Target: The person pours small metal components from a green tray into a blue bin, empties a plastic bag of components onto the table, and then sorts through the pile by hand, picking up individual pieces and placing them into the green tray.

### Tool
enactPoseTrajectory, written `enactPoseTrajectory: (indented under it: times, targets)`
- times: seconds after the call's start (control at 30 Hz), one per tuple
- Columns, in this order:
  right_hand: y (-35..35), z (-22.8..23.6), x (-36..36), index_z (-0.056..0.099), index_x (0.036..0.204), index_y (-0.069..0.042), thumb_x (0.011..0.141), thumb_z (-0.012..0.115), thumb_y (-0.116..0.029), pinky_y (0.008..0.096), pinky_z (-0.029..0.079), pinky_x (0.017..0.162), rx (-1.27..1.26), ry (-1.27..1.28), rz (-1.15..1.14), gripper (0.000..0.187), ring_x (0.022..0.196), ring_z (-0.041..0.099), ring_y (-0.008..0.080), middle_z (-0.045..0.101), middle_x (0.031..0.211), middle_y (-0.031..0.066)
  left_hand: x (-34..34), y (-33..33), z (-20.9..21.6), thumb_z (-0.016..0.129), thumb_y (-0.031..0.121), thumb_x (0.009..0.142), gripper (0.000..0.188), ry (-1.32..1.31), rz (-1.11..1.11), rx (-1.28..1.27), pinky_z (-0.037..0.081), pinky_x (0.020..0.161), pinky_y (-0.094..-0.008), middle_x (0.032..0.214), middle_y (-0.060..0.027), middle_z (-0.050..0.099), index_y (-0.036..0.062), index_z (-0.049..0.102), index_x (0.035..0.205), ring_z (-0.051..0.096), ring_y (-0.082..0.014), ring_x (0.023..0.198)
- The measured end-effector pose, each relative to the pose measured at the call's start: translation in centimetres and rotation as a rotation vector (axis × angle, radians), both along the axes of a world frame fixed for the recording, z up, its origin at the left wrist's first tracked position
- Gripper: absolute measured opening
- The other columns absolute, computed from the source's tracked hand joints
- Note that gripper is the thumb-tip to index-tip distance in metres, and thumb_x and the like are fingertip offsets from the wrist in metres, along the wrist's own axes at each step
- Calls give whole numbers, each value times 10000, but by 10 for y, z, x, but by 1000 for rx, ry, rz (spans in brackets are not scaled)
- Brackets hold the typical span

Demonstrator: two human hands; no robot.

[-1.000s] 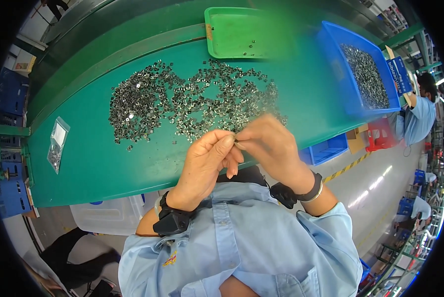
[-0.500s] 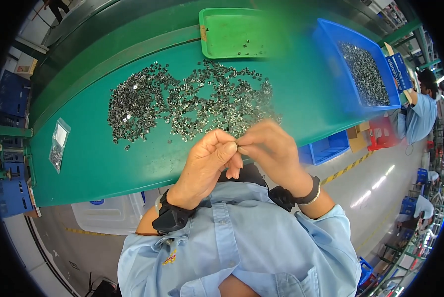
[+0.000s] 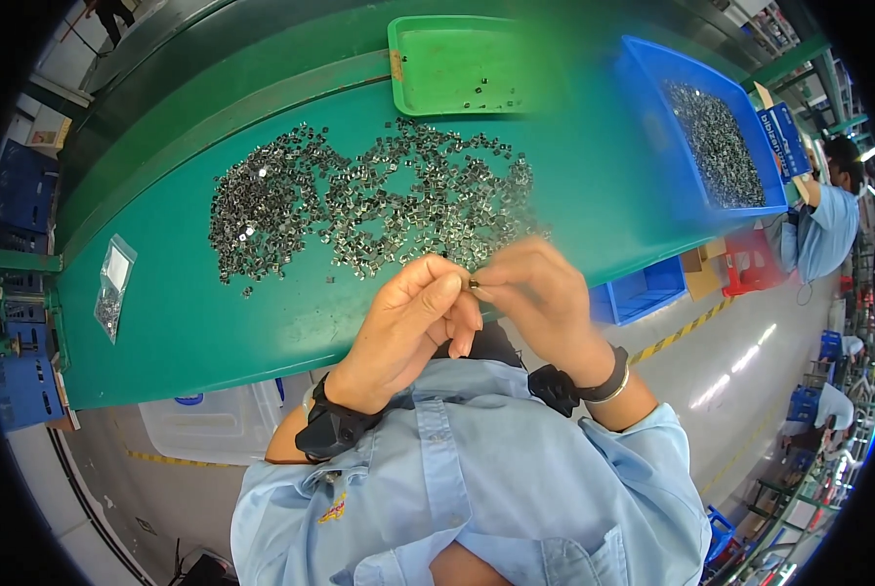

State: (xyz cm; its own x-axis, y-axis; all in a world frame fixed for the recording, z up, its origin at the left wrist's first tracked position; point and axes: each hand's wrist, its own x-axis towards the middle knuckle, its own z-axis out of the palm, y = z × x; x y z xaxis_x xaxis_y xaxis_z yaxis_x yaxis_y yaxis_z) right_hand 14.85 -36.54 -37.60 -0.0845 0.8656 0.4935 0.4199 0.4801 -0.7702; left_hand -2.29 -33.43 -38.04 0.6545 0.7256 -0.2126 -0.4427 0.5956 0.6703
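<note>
My left hand and my right hand meet at their fingertips over the near edge of the green table. Between them shows a small dark part, square-looking and tiny. The thumb and index finger of my right hand pinch it, while the thumb and index finger of my left hand close at its left side; the left hand's other fingers curl below. Just beyond my hands lies a wide spread of small black-and-silver metal parts, denser in a heap at the left. Fine detail of the pinched part is too small to tell.
A green tray with a few parts stands at the back. At the right, a blue bin holds many parts. A clear plastic bag lies at the left. Below the table's right side is another blue bin; a person sits beyond.
The small dark part now shows more plainly between my fingertips, and my fingers have shifted slightly around it. The spread of parts looks unchanged.
</note>
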Motion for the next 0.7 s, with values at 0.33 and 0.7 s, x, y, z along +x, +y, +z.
enactPoseTrajectory:
  times: [0.33, 0.7]
  targets:
    - [3, -3, -3, 615, 879, -57, 723, 716, 23, 306, 483, 643, -13, 20, 14, 202, 763, 601, 212, 616, 821, 81, 1, 7, -14, 539, 226, 948, 170, -151, -71, -23, 426, 494, -271, 684, -75, 584, 62, 498, 950, 534, -155, 529]
    - [89, 37, 54, 631, 901, -20, 831, 661, -88, 278, 490, 736, -115, -224, -127, 102, 806, 607, 146, 642, 862, 64, -2, 10, -10, 496, 184, 968, 180, -51, 9, -35, 439, 505, -259, 772, -83, 589, 42, 497, 1078, 541, -131, 577]
